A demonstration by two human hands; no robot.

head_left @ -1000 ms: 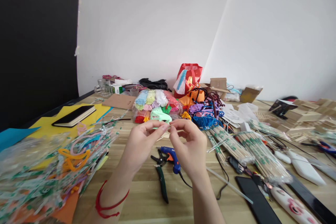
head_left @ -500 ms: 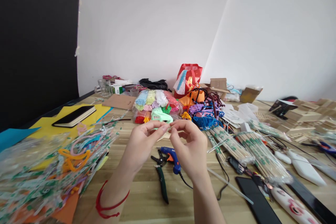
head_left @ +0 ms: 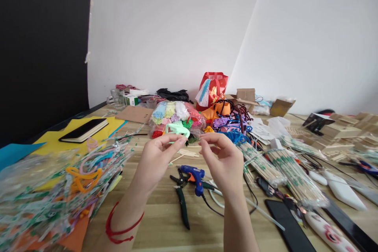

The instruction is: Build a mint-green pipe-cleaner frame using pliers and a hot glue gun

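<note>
My left hand [head_left: 158, 161], with a red string bracelet [head_left: 122, 230] at its wrist, is raised over the table with thumb and index finger pinched on a light green fuzzy piece [head_left: 177, 129]. My right hand [head_left: 223, 161] is a short way to the right, its fingers curled and thumb near the index finger; whatever it may hold is too small to make out. Below and between the hands lie a blue glue gun [head_left: 196, 177] and dark green pruning shears [head_left: 181, 201]. Thin wooden sticks [head_left: 187, 152] are beyond them.
Plastic-wrapped strips [head_left: 53, 197] and a black notebook [head_left: 84, 130] lie at left. Behind are a bag of coloured pieces [head_left: 173, 112] and a red bag [head_left: 215, 86]. At right are stick bundles [head_left: 295, 177], a black phone [head_left: 288, 224] and wooden pieces [head_left: 339, 130].
My hands have moved apart, the right one shifting to the right. More of the wooden sticks and glue gun shows between them. The green piece has shifted slightly left.
</note>
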